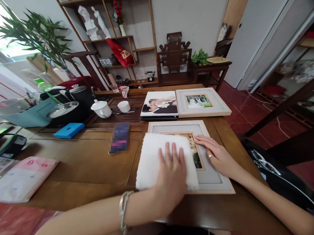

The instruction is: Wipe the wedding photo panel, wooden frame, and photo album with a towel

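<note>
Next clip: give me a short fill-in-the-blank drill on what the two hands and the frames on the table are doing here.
1. The left hand lies flat on a white ____.
2. The right hand rests on the near picture frame and wears a ____ on one finger.
3. Beyond it, a second frame lies to the ____ of the photo book.
4. The left wrist wears a ____.

Missing words: cloth; ring; right; bracelet

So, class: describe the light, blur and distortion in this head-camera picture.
Head view: bright daylight washes out the window at the upper left; wide-lens bending curves the shelf unit and the right edge; the hands on the white cloth and picture frame stay sharp.
</note>
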`<action>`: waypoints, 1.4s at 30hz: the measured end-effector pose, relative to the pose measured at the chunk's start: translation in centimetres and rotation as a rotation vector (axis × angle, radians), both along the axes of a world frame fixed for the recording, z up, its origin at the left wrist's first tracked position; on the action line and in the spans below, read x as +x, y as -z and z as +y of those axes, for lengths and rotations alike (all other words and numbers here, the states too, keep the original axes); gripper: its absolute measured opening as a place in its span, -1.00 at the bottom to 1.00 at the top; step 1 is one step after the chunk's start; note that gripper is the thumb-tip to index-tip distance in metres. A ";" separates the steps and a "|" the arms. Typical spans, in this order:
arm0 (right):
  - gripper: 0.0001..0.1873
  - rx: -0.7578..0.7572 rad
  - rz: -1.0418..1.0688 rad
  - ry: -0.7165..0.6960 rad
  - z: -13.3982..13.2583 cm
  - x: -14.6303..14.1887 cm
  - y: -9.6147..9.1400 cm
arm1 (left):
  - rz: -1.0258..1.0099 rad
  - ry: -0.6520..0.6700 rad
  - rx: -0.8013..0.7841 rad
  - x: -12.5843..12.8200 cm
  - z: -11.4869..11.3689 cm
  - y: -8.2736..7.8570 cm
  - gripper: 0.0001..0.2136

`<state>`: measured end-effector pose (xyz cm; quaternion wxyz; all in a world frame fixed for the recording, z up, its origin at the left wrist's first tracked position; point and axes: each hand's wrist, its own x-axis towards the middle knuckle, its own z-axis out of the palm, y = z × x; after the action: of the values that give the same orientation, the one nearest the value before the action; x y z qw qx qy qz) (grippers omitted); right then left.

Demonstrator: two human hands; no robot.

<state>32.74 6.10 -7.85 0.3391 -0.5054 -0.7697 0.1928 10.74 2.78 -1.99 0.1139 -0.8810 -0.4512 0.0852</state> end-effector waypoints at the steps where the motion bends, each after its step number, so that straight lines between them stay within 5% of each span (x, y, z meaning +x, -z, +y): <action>1: -0.44 0.004 -0.003 -0.002 0.0 0.0 0.0 | -0.004 -0.038 0.017 0.5 1.5 0.3 -0.22; 5: -0.43 0.032 -0.015 0.002 0.1 0.1 -0.1 | -0.050 -0.057 0.019 2.0 6.8 0.5 -0.26; 13: -0.40 0.068 -0.040 -0.012 0.1 -0.1 -0.8 | -0.145 0.486 0.008 3.5 12.6 -0.4 -0.39; 17: -0.40 0.063 -0.042 -0.014 0.2 0.0 -0.9 | -0.133 0.593 -0.053 3.7 13.9 -0.5 -0.42; 23: -0.39 0.058 -0.030 -0.018 0.2 0.2 -0.3 | -0.071 0.450 -0.198 0.6 9.8 -1.6 -0.35; 28: -0.48 0.029 -0.002 0.025 0.0 -0.1 -0.2 | -0.093 0.242 -0.214 0.4 0.9 -2.0 -0.32; 32: -0.47 0.015 0.020 0.022 0.0 -0.1 -0.4 | -0.117 0.265 -0.081 2.9 -4.6 -1.0 -0.36; 34: -0.47 0.009 0.020 0.020 0.0 -0.1 -0.4 | -0.101 0.206 0.033 3.8 -4.8 -0.5 -0.48; 39: -0.46 -0.015 0.010 0.038 0.0 0.0 -0.3 | -0.008 -0.002 0.152 4.4 -1.2 0.2 -0.51; 42: -0.48 -0.009 0.010 0.041 0.0 0.0 -0.2 | -0.032 -0.004 0.169 4.7 -1.2 0.6 -0.51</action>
<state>32.73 6.05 -7.62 0.3446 -0.5215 -0.7567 0.1917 15.42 1.54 -2.64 0.1806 -0.8687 -0.4601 0.0330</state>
